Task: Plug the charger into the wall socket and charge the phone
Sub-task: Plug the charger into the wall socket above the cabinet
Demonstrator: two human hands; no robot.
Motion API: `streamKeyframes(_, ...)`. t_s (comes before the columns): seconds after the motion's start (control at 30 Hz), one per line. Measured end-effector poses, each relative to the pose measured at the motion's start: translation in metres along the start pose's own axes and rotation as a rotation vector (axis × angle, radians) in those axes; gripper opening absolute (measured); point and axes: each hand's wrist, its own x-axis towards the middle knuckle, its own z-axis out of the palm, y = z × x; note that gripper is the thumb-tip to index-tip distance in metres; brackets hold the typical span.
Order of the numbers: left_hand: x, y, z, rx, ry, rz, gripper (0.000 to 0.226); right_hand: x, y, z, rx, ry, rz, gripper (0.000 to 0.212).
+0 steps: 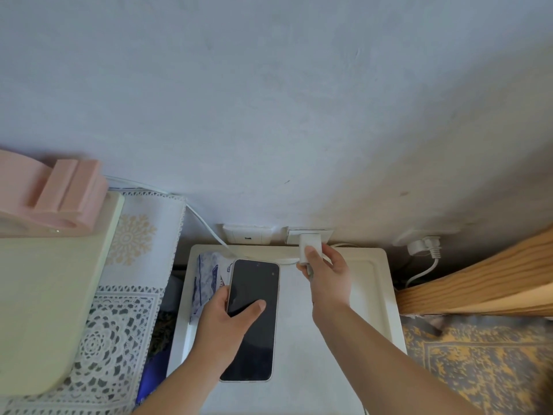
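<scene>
Charger (310, 245) is meeting the wall socket (309, 235) at the far wall; your right hand (326, 277) is pinching it. Your left hand (223, 322) is gripping the phone (253, 319) over the near white stand (380, 295), with no cable seen reaching it yet.

A white charger (310, 246) sat against the far wall socket (309, 236), its cable trailing left. The dark-screened phone (253, 319) lay face up, nearer and left of it.
</scene>
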Motion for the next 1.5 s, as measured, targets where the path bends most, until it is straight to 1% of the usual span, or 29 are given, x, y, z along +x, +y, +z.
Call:
streamKeyframes(0.13, 0.001, -0.002, -0.003, -0.038, 0.009, 0.007, 0.026, 0.003, -0.004, 0.002, 0.022, 0.015, 0.035, 0.016)
streamKeyframes(0.33, -0.004, 0.000, -0.002, -0.031, -0.005, 0.016, 0.039, 0.006, -0.005, -0.002, 0.026, -0.018, 0.054, 0.016)
streamKeyframes(0.47, -0.004, -0.003, -0.005, -0.045, 0.004, 0.023, 0.031, 0.006, -0.008, -0.003, 0.009, -0.042, 0.076, 0.015)
streamKeyframes(0.67, -0.007, -0.002, -0.007, -0.044, 0.003, 0.031, 0.027, 0.005, -0.012, -0.001, 0.027, -0.049, 0.149, 0.015)
streamKeyframes(0.77, -0.007, -0.001, -0.007, -0.046, 0.005, 0.031, 0.024, 0.005, -0.014, -0.005, -0.001, -0.084, 0.175, 0.021)
streamKeyframes(0.83, -0.007, 0.000, -0.006, -0.039, 0.000, 0.033, 0.024, 0.005, -0.015, -0.010, -0.032, -0.125, 0.197, 0.025)
streamKeyframes(1.0, -0.007, 0.000, -0.002, -0.029, -0.012, 0.034, 0.030, 0.002, -0.012, -0.025, -0.122, -0.227, 0.238, 0.022)
streamKeyframes(1.23, -0.006, -0.004, 0.000, -0.037, -0.027, 0.021, 0.024, -0.019, 0.006, -0.061, -0.265, -0.303, 0.227, 0.019)
streamKeyframes(1.37, -0.012, -0.005, 0.001, -0.046, -0.054, 0.019, 0.024, -0.039, 0.020, -0.087, -0.501, -0.324, 0.158, 0.026)
streamKeyframes(1.5, -0.020, -0.002, -0.001, -0.024, -0.087, 0.035, 0.022, -0.064, 0.033, -0.111, -0.607, -0.307, 0.075, 0.019)
